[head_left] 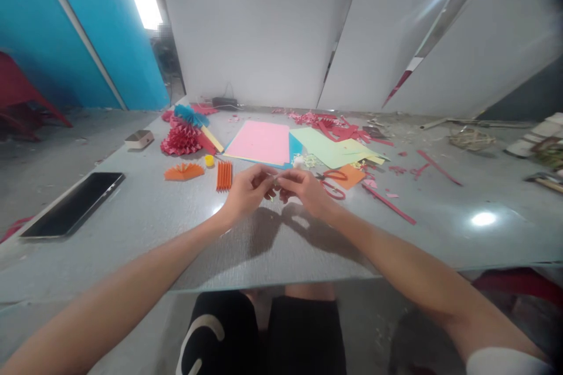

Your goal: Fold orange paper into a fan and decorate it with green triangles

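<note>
Head view: left hand [247,188] and right hand [307,188] pinch an indistinct scrap [276,181] between fingertips. Red scissors [324,176] lie at their three o'clock.

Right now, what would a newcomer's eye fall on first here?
Probably the bright pink sheet, lying flat on the table just beyond the left hand and right hand. Next, perhaps, the ruffled red paper to the sheet's left, or the dark flat device near the table's left edge.
</note>
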Action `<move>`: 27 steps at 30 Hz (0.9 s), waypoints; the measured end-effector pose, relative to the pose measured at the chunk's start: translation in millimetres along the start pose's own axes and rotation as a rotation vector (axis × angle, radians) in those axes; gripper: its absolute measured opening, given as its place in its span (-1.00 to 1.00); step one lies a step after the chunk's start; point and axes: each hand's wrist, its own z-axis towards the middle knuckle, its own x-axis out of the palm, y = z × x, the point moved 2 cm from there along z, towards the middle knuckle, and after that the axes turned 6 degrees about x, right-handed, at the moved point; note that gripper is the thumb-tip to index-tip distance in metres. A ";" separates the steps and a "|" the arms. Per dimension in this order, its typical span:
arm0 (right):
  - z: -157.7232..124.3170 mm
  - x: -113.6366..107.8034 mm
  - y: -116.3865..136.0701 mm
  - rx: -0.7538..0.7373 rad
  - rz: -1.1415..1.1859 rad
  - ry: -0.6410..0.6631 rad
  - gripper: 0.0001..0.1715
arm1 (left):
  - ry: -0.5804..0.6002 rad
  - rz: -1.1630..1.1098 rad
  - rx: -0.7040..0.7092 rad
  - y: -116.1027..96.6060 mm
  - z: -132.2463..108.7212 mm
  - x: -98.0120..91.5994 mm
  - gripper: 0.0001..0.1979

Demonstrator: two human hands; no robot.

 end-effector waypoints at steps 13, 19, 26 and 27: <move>-2.4 1.4 3.7 -0.023 -0.012 0.025 -0.75 | 0.011 0.046 0.037 -7.7 -2.8 1.7 -0.82; -1.9 0.5 2.5 -0.011 -0.004 0.027 -0.72 | 0.019 0.002 0.013 -4.0 -2.7 0.8 -0.81; -3.0 1.1 3.9 -0.015 -0.025 0.024 -0.77 | 0.022 -0.035 0.007 -5.2 -3.1 0.9 -0.81; -3.4 1.3 4.4 -0.014 -0.025 0.020 -0.77 | 0.021 -0.035 0.007 -5.7 -3.1 1.2 -0.81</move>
